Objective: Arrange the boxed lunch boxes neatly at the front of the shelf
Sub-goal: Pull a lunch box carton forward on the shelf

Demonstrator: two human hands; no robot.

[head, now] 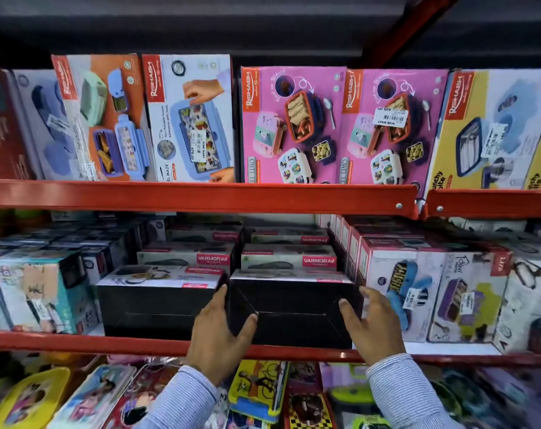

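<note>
Two black-fronted lunch box cartons stand side by side at the front of the middle shelf (77, 343). My left hand (219, 332) presses the left side of the right carton (294, 311), in the gap beside the left carton (157, 308). My right hand (371, 326) grips the same carton's right side, thumb on its front. More Varmora cartons (289, 260) are stacked in rows behind them. Both hands wear striped sleeves.
The red shelf rail (201, 196) above carries upright Rishabh cartons (294, 125). A teal carton (43, 292) stands at the left, white and purple cartons (433, 295) at the right. Loose printed lunch boxes (257, 388) fill the shelf below.
</note>
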